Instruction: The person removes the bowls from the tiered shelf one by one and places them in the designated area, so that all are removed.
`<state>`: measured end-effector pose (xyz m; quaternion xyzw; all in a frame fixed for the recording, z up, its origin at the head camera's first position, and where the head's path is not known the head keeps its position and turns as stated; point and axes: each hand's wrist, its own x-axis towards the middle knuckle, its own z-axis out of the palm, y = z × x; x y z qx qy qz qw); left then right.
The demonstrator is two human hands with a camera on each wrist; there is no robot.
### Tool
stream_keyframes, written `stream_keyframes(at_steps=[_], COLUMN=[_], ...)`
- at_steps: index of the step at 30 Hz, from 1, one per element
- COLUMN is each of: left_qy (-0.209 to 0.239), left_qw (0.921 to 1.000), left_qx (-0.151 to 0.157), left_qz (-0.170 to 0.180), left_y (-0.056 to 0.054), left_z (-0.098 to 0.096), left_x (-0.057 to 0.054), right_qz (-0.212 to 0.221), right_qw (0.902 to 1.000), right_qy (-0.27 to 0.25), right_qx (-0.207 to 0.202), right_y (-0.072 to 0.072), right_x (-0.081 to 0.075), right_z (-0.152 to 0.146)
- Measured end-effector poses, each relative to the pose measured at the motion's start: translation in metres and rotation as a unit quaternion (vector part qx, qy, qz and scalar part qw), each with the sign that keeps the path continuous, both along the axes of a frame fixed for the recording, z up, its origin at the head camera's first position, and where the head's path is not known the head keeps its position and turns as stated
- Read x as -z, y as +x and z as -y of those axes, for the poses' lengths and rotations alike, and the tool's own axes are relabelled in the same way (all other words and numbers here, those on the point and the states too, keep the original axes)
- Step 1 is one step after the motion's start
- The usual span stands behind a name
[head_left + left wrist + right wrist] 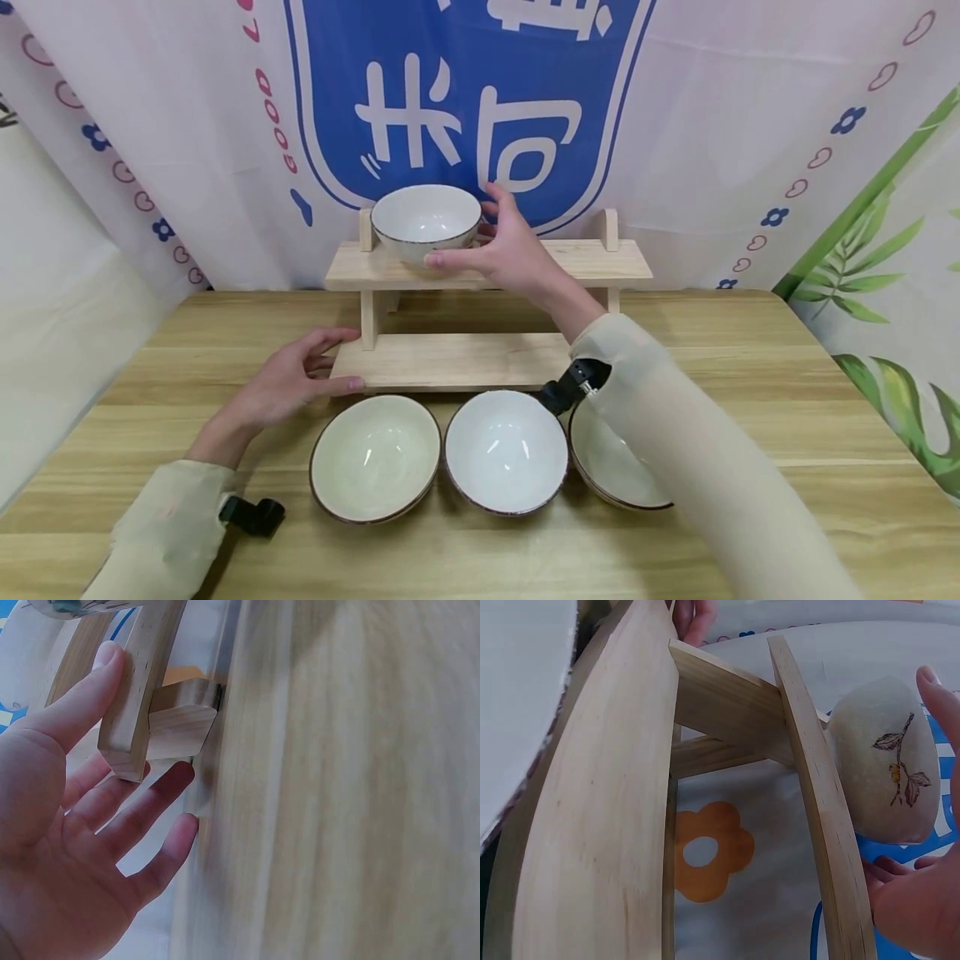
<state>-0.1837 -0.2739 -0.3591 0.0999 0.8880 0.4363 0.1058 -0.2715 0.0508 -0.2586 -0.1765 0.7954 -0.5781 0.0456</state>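
A two-tier wooden rack [465, 362] stands on the table. My left hand [288, 385] grips the left end of its lower board, thumb at the front edge and fingers toward the back; the left wrist view shows the board end [124, 742] between thumb and fingers. At the left of the upper board, my right hand [498, 246] holds a white bowl [427, 215] by its right side, thumb in front and fingers behind. The bowl is upright, and a brown leafy sprig decorates its outside [892, 765] in the right wrist view. Its base is at the upper board.
In front of the rack stand a cream bowl [375, 458], a white bowl [506, 452] and another pale bowl [618, 462], partly hidden by my right sleeve [697, 442]. A printed curtain [697, 125] hangs behind the wooden table [787, 417].
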Motion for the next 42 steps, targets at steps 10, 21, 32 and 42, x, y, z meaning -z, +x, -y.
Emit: stream_keyframes(at_steps=[10,21,32,42], left_qy=[0.000,-0.009,-0.006,-0.006], left_qw=[1.0000,0.9999,1.0000,0.9999], left_qx=[0.003,0.001,0.004,0.006], left_qz=[-0.004,-0.005,-0.007,-0.008], left_y=[0.000,-0.002,-0.002,-0.002], left_z=[0.000,0.000,0.001,0.001], left_x=[0.000,0.002,0.002,0.002], right_qz=[0.004,-0.005,-0.004,-0.011], right_qw=[1.0000,0.9994,0.9986,0.9969], right_qy=[0.003,0.016,0.005,0.014], right_qx=[0.006,0.029,0.053,0.076], right_y=[-0.006,-0.013,-0.013,-0.010], right_x=[-0.003,0.002,0.006,0.006], right_z=[0.014,0.028,0.033,0.037])
